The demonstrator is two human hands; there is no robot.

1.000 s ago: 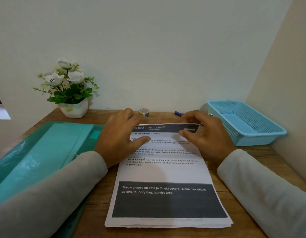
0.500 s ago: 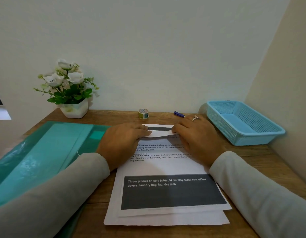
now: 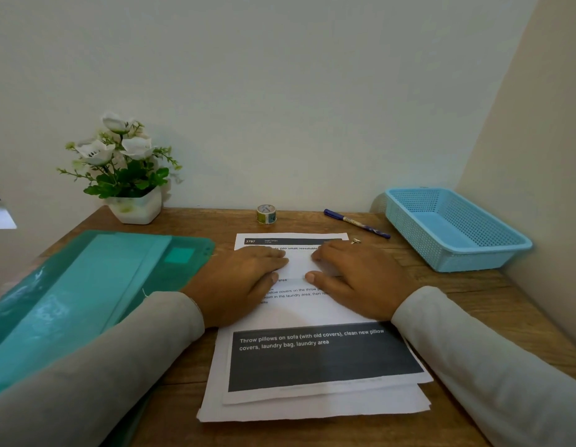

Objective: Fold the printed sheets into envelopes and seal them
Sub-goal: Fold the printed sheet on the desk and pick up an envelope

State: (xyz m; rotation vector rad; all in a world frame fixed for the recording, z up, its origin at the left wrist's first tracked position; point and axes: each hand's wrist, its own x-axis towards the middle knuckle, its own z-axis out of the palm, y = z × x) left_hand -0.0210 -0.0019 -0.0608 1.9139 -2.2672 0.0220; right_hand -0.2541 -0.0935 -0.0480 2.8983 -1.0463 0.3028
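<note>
We are looking down at a wooden desk (image 3: 209,221) that is sitting pushed into a corner. A plain pale back wall (image 3: 280,91) is rising behind it, meeting a cream side wall (image 3: 545,124) on the right. Soft, even light is falling across the wood, leaving faint shadows at the back wall's foot.

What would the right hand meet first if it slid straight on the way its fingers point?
Probably the left hand: the right hand points leftward across a narrow strip of the folded sheet, and the left hand's fingertips lie just beyond it.

Two hands (image 3: 238,282) (image 3: 354,279), one pen (image 3: 356,223), one basket (image 3: 474,259)
</note>
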